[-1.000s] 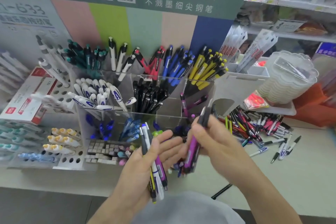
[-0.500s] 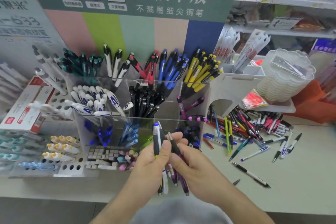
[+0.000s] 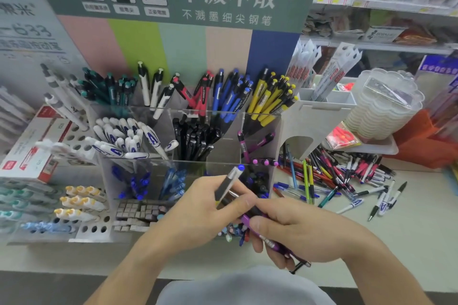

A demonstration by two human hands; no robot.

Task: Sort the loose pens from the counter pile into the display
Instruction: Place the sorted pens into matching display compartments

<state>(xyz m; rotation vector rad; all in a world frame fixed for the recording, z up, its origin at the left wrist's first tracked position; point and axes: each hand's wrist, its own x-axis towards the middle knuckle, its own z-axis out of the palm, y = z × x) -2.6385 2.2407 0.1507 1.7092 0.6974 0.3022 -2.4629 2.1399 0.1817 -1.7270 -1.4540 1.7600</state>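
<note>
My left hand (image 3: 200, 213) grips a small bundle of pens; a grey pen with a blue button (image 3: 229, 179) sticks up from it. My right hand (image 3: 300, 233) holds several purple pens (image 3: 270, 242) whose tips point down and right. Both hands meet in front of the clear acrylic display (image 3: 188, 116), whose compartments hold green, white, red, blue, yellow, black and purple pens. The loose pile of pens (image 3: 342, 173) lies on the counter to the right of the display.
A white perforated stand with markers (image 3: 81, 208) and a red-and-white box (image 3: 32, 146) stand at the left. A white rack (image 3: 319, 116) and a stack of clear trays (image 3: 381, 106) are at the right. Shelves fill the background.
My hands have dropped lower and come together. The purple pens have gone from upright to slanting down-right in my right hand. The grey pen now tilts right.
</note>
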